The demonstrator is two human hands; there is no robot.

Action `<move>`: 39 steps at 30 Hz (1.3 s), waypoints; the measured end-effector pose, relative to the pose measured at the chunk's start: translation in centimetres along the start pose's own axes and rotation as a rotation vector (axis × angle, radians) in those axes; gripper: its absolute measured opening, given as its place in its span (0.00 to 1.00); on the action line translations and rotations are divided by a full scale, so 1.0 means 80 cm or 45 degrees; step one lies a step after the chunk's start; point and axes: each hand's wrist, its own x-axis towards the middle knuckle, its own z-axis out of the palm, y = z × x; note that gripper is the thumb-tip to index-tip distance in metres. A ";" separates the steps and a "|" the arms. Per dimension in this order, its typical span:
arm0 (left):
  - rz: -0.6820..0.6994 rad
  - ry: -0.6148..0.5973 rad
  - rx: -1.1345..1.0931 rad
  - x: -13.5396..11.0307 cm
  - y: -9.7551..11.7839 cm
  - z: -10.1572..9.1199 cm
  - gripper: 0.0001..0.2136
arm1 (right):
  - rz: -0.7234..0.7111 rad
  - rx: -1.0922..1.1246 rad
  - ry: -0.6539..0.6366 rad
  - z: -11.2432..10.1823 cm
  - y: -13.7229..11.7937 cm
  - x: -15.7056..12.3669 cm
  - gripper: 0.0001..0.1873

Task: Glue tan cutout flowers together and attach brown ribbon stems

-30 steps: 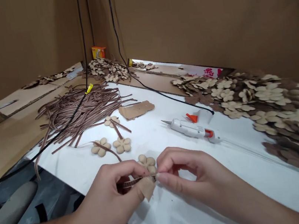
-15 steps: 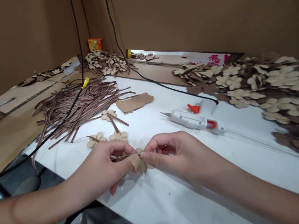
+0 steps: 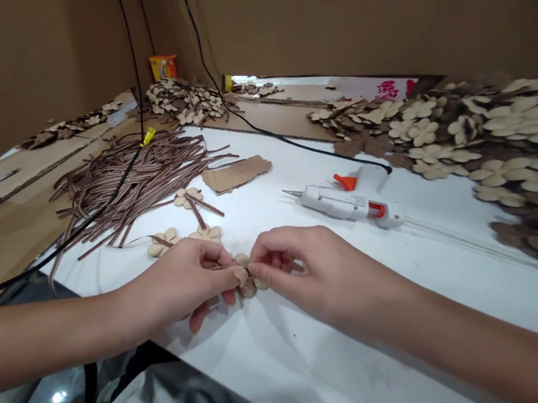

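A beige fabric flower (image 3: 247,288) lies on the white board between my two hands, partly covered by fingers. My left hand (image 3: 194,276) is closed, thumb and forefinger pinching a thin brown striped ribbon (image 3: 218,267) at the flower's left side. A tan patch covers the tip of that thumb; I cannot tell what it is. From the other side my right hand (image 3: 293,262) pinches at the flower's centre, where the ribbon crosses it; its fingertips hide the ribbon's end. Just beyond my left hand lie beige flowers with ribbons attached, one being this flower (image 3: 187,198).
A white glue gun (image 3: 334,202) lies to the right, its nozzle pointing left. Behind my left hand is a heap of brown ribbons (image 3: 129,182), near a cardboard scrap (image 3: 237,174). Flower piles (image 3: 513,114) cover the right side. A black cable (image 3: 269,135) crosses the back.
The whole view has shifted slightly, so the table sits a little higher and further left. Both hands keep their pinch at the flower, and the ribbon is now less visible between the left fingers.
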 end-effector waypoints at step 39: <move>-0.089 0.058 0.010 0.002 -0.014 0.011 0.11 | -0.040 0.023 -0.052 0.005 0.011 0.012 0.06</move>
